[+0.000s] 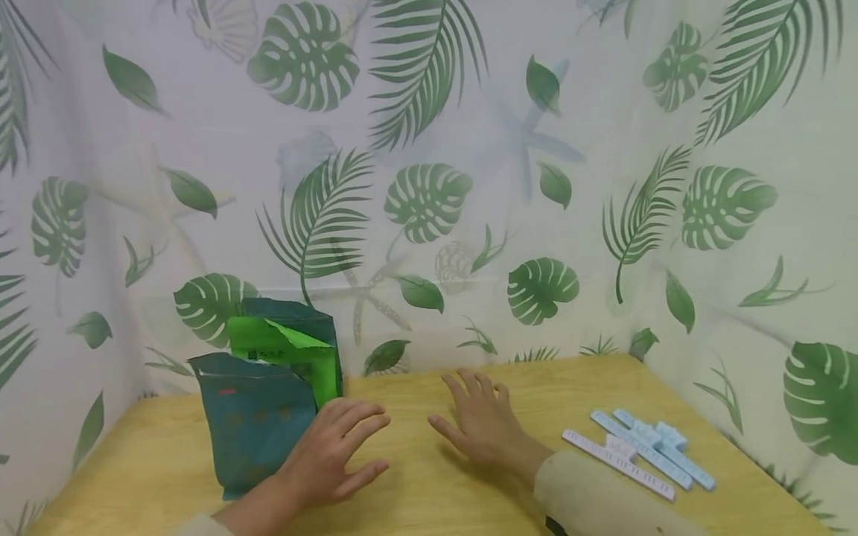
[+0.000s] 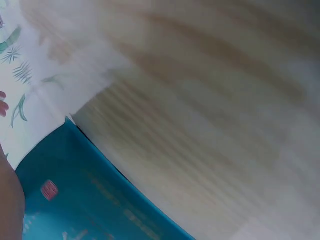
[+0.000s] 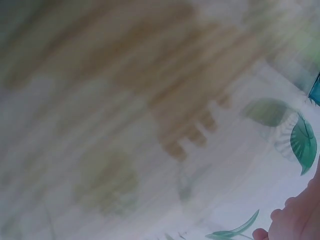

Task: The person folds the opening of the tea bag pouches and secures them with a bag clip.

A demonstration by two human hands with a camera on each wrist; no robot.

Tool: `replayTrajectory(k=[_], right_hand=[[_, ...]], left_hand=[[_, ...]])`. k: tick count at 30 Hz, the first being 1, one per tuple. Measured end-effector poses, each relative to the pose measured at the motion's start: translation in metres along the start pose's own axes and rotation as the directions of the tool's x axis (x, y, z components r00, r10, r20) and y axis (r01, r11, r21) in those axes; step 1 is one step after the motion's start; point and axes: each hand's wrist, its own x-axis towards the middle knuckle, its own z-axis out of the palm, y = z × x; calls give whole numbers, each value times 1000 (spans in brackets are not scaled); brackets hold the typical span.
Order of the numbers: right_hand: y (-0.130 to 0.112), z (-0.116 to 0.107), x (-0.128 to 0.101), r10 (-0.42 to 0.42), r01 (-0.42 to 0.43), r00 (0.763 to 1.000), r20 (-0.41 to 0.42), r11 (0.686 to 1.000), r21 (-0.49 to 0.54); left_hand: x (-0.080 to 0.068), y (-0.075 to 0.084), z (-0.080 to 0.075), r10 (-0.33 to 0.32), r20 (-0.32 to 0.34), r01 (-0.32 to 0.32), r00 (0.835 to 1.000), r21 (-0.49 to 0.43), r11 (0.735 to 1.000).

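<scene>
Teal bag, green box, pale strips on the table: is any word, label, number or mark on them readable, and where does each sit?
Nothing can be quoted.
Teal bag: a small red mark near the top of its front and faint lines of print lower down, too blurred to read in the head and left wrist views.
Green box: a short dark line of print, too small to read.
Pale strips: rows of tiny marks, unreadable.
</scene>
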Motion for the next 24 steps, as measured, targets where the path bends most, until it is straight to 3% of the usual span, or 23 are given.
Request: replayTrajectory(k=[6,16,24], right_hand=[[-7,3,3,33,-33,999,41,999,-6],[-20,2,9,3,-4,998,59,1000,13],[-34,-2,8,-8,6,995,98,1000,22]], left_hand=[[-7,-3,-9,12,-33,-11,999,21,1000],[-14,-7,-16,11,-62,-7,998,63,998],[-20,-11,-22,9,-161,-5,987,25,1000]])
